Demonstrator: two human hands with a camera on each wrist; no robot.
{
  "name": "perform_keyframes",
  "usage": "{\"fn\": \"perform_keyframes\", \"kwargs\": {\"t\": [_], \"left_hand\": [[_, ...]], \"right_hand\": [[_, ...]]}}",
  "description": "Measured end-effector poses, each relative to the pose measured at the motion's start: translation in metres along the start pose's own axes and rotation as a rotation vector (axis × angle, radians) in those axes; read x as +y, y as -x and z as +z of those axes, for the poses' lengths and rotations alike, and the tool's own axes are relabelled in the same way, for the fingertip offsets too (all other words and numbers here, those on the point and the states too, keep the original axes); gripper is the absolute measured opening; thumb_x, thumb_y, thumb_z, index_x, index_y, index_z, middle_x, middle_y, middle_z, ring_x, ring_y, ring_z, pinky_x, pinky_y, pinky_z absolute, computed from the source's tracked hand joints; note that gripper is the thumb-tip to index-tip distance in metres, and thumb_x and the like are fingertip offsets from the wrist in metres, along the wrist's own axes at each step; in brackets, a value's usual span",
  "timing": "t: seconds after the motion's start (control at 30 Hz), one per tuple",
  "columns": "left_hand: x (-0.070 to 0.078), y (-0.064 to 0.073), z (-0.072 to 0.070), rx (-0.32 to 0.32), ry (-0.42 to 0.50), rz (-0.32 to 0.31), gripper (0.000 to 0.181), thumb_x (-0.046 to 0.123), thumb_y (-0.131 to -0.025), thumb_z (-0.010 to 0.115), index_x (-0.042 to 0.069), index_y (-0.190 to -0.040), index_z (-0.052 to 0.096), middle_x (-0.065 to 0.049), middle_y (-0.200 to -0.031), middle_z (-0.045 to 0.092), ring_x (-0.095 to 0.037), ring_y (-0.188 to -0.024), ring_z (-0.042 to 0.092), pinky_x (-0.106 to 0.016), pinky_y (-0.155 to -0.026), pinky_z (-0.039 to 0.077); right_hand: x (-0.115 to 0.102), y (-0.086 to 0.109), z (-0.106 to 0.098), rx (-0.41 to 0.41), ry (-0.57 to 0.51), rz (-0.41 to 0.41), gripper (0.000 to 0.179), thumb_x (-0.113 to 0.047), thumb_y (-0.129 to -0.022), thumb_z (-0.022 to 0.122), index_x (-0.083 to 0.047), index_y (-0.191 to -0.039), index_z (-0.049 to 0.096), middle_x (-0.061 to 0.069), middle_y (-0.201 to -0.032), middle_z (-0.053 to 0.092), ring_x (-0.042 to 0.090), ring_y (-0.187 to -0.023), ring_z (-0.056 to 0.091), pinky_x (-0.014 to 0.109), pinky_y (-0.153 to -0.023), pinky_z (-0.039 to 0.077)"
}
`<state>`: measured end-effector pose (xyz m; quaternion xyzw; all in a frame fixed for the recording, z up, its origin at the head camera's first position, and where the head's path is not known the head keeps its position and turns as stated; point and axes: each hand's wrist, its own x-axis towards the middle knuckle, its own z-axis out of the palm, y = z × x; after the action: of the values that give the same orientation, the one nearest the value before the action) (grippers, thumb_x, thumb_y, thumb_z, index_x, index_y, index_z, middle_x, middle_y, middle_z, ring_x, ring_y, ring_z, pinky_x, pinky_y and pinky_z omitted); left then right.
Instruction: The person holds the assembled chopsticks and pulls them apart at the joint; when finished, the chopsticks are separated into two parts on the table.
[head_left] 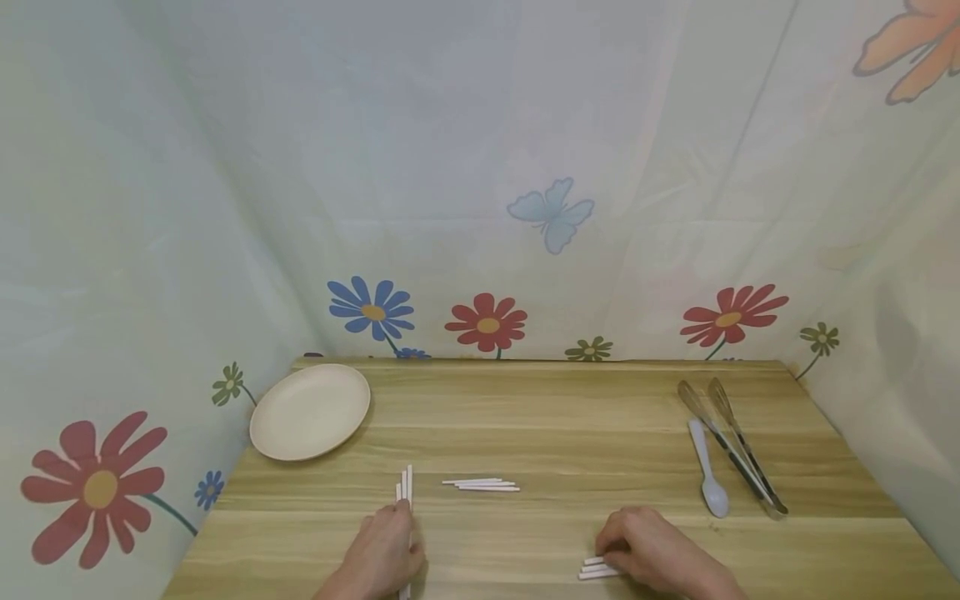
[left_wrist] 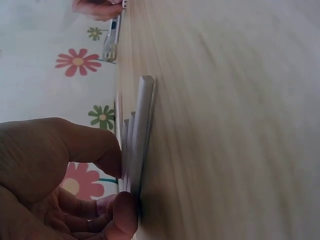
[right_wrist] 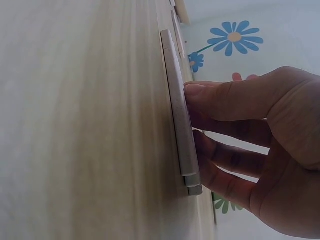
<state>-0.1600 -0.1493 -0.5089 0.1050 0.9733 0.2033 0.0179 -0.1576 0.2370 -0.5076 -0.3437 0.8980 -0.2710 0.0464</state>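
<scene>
My left hand [head_left: 381, 546] pinches a small bundle of thin white sticks [head_left: 405, 482] that point away from me on the table. In the left wrist view, the thumb and forefinger are on either side of these sticks [left_wrist: 142, 125], which lie close over the wood. At the right, my right hand [head_left: 656, 550] holds several more white sticks [head_left: 596, 571], lying sideways with their left ends showing. The right wrist view has the thumb and curled fingers along the edge of these sticks [right_wrist: 180, 120]. Between the hands, a third group of white sticks [head_left: 482, 485] lies loosely together, untouched.
A round cream plate [head_left: 311, 412] sits at the table's back left. On the right lie a pale plastic spoon [head_left: 708, 475] and metal tongs [head_left: 738, 450] with spread arms. A flower-printed curtain [head_left: 480, 167] hangs behind and beside the wooden table [head_left: 540, 417].
</scene>
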Motion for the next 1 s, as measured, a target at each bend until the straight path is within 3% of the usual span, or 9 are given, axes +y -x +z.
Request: {"fn": "perform_keyframes", "kwargs": {"t": [0.13,0.37,0.73,1.0], "left_hand": [[0.0,0.001,-0.003,0.01,-0.015,-0.019,0.032,0.006,-0.065,0.07,-0.006,-0.091,0.057,-0.01,-0.071,0.055,-0.018,-0.055,0.05,-0.027,-0.043,0.039],[-0.005,0.003,-0.003,0.031,0.014,-0.007,0.018,0.001,-0.063,0.066,0.004,-0.075,0.053,-0.003,-0.063,0.05,-0.015,-0.048,0.045,-0.024,-0.039,0.035],[-0.009,0.002,-0.005,0.021,0.032,-0.047,0.018,-0.001,-0.064,0.066,0.005,-0.076,0.053,-0.002,-0.063,0.05,-0.015,-0.05,0.046,-0.023,-0.04,0.036],[-0.01,0.001,-0.005,0.115,0.007,0.036,0.018,0.0,-0.063,0.066,0.01,-0.07,0.053,0.004,-0.061,0.049,-0.011,-0.052,0.043,-0.024,-0.044,0.035]], "right_hand": [[0.0,0.0,0.0,0.008,0.009,-0.017,0.02,-0.006,-0.079,0.074,-0.026,-0.084,0.075,-0.02,-0.083,0.066,-0.006,-0.078,0.057,0.021,-0.066,0.05],[0.0,-0.002,0.0,0.013,0.019,-0.048,0.021,-0.005,-0.077,0.074,-0.026,-0.08,0.074,-0.021,-0.08,0.064,-0.007,-0.075,0.055,0.019,-0.064,0.049],[-0.001,-0.004,0.0,-0.002,0.025,-0.05,0.021,-0.006,-0.077,0.075,-0.027,-0.077,0.073,-0.023,-0.077,0.061,-0.008,-0.072,0.052,0.018,-0.062,0.046],[-0.002,-0.006,-0.002,-0.058,0.015,0.022,0.017,-0.01,-0.082,0.074,-0.027,-0.082,0.074,-0.023,-0.082,0.063,-0.007,-0.076,0.054,0.021,-0.066,0.049]]}}
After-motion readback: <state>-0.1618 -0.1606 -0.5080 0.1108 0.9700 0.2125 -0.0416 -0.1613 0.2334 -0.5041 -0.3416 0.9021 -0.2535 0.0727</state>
